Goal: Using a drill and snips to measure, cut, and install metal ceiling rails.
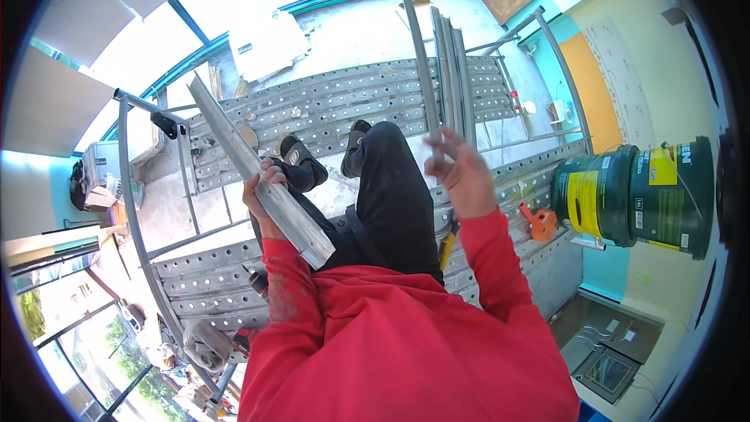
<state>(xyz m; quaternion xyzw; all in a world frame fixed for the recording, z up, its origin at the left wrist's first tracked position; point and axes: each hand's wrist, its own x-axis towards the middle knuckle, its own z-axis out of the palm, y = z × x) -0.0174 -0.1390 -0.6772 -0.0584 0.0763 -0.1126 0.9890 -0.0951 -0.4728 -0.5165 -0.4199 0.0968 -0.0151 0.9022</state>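
One channel (pixel 247 155) in your left hand (pixel 266 187): fingers wrapped round it a little below its middle, a firm hold. It slants over your lap, near end by your waist, far end up toward the left.

Your right hand (pixel 462 176) is raised, slightly blurred, fingers loosely spread and half curled, nothing seen in their hold. It overlaps the lower part of a second channel (pixel 422 62); you cannot tell from here whether it touches.

Just right of that one, a bundle of channels (pixel 453 70), three or more, lying close side by side; exact count unclear. All point away from you, across the far planks (pixel 344 82).

Two plank decks: the far one, and the near planks (pixel 195 285) on both sides of you. Two dark shoes on your feet, one shoe (pixel 294 150) to the left, one shoe (pixel 358 131) to the right.

Out to your right: two green buckets (pixel 594 195), side by side, each with a yellow label. One orange tool (pixel 541 224) rests just beside them on the near deck.
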